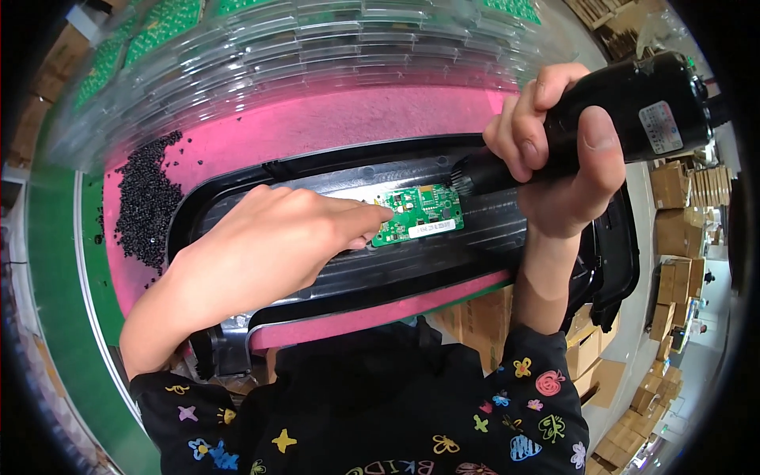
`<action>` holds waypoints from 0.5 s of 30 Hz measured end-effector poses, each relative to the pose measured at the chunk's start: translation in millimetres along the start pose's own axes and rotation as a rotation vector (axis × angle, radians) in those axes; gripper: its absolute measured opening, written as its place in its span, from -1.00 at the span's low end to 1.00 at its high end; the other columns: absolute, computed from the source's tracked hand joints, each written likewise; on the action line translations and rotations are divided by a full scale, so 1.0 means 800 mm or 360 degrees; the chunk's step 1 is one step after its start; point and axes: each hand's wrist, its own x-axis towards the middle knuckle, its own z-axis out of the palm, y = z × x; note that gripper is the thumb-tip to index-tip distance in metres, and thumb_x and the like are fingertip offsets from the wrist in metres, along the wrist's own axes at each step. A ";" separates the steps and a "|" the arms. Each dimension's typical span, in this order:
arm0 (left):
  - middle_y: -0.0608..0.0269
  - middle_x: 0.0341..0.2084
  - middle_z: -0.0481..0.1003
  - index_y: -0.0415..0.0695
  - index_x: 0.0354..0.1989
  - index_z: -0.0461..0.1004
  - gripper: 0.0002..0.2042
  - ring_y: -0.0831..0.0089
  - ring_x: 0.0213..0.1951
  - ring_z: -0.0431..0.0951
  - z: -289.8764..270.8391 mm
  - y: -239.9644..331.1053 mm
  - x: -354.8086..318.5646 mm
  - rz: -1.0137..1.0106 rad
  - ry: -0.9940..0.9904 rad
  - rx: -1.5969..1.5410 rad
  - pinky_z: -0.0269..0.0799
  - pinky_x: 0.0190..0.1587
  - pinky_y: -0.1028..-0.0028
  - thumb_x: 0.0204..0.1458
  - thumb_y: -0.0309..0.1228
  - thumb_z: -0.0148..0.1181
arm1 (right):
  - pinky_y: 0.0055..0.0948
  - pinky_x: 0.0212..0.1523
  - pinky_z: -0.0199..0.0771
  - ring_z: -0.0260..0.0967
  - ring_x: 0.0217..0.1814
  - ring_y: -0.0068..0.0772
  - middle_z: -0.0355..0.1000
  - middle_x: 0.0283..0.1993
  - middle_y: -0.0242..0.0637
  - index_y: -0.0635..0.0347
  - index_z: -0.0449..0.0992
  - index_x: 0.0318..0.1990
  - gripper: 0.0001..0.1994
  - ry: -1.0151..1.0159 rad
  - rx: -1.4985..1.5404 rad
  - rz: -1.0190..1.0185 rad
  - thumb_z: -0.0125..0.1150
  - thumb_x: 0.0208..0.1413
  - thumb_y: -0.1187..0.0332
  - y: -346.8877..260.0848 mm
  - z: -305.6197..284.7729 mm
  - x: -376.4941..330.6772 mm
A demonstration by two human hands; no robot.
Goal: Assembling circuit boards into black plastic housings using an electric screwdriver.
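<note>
L hand (269, 245) pins PCB (418, 214) w/ fingertips, R hand (554, 150) clamped on driver (625, 111); tip slip could gouge board or nick finger

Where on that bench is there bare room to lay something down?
Bare pink mat lies between the clear plastic trays and the long black plastic housing, right of the black screw heap. It is crowded at the green circuit board, where the left hand presses and the right hand holds the black electric screwdriver.
</note>
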 end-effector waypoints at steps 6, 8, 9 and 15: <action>0.28 -0.23 0.61 -0.20 -0.36 0.48 -0.90 0.23 -0.38 0.62 0.007 -0.008 0.000 0.0074 0.0059 0.0029 0.48 -0.49 0.34 0.03 -0.45 0.22 | -0.56 -0.51 0.08 0.07 -0.65 -0.64 0.21 -0.61 -0.52 0.20 0.33 -0.16 -0.57 -0.0071 0.0282 -0.0072 0.02 0.14 -0.03 -0.009 0.001 -0.006; 0.26 -0.29 0.62 -0.19 -0.36 0.48 -0.90 0.23 -0.38 0.62 0.005 -0.007 0.000 0.0120 0.0104 0.0068 0.48 -0.48 0.34 0.04 -0.43 0.22 | -0.57 -0.49 0.11 0.15 -0.64 -0.64 0.25 -0.61 -0.55 0.17 0.31 -0.15 -0.58 -0.0255 0.0607 -0.0228 0.08 0.12 -0.03 -0.025 0.006 -0.004; 0.26 -0.34 0.60 -0.18 -0.37 0.48 -0.90 0.24 -0.38 0.61 0.003 -0.003 0.001 0.0165 0.0200 0.0025 0.49 -0.46 0.34 0.03 -0.43 0.23 | -0.58 -0.48 0.15 0.20 -0.63 -0.65 0.27 -0.60 -0.55 0.16 0.30 -0.16 -0.59 -0.0291 0.0677 -0.0254 0.13 0.10 -0.01 -0.041 0.013 -0.005; 0.11 -0.47 0.54 -0.26 -0.34 0.47 -0.88 0.18 -0.43 0.58 0.004 -0.003 0.006 0.0448 0.0678 -0.0340 0.49 -0.41 0.38 -0.01 -0.53 0.27 | -0.64 -0.42 0.34 0.33 -0.63 -0.67 0.39 -0.57 -0.50 0.12 0.27 -0.21 -0.59 -0.0402 0.0841 -0.0505 0.28 -0.07 0.09 -0.064 0.030 0.001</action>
